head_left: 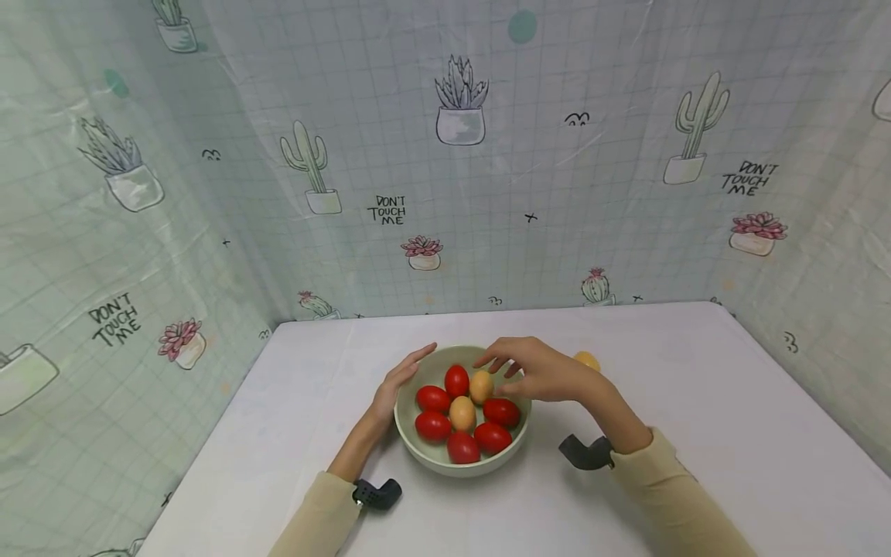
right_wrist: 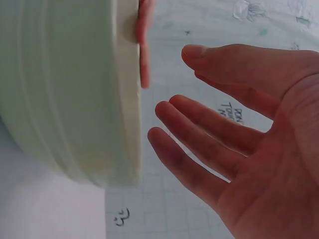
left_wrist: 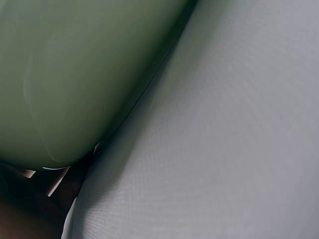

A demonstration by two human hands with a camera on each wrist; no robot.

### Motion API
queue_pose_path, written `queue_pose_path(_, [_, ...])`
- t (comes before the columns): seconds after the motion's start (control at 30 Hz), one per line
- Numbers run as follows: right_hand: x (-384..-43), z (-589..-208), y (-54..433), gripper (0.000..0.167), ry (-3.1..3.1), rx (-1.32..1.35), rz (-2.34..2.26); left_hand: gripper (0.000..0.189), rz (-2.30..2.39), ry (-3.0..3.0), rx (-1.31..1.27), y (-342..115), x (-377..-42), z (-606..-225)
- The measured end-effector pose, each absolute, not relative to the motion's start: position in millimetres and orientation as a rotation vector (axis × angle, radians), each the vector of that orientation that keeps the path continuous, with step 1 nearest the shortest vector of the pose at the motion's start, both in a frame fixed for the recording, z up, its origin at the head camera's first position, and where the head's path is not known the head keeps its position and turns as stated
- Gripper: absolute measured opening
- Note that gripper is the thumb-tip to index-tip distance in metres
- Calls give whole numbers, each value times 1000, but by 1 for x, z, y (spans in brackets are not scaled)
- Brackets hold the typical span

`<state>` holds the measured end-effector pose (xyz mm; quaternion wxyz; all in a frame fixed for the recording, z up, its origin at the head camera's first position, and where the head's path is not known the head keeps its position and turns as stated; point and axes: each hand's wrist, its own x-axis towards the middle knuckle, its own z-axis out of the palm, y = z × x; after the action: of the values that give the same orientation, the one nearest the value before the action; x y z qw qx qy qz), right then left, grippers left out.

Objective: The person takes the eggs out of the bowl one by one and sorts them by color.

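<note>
Gently: we do best bracing bowl (head_left: 426,452) with left hand (head_left: 400,383), fingers nearly straight along its side, and letting right hand (head_left: 532,370) work without nudging neighbours. Right fingers part loosely over bowl's right side, empty, near farther tan egg (head_left: 482,386); contact unclear. Bowl, on desk (head_left: 299,418), holds two tan eggs, six red ovals (head_left: 433,426).

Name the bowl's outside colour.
Pale green; the bowl shows best in the right wrist view.
</note>
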<state>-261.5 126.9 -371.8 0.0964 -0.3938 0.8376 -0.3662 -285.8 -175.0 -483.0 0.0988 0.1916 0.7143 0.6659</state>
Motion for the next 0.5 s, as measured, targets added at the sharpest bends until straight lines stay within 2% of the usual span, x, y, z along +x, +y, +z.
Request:
queue_pose_path(0.23, [-264, -385, 105, 45, 2370, -1174, -1009, 55, 1947, 2139, 560, -175, -284, -481])
queue_pose_path(0.5, [-265, -399, 88, 37, 2441, -1306, -851, 56, 1944, 2129, 554, -175, -284, -482])
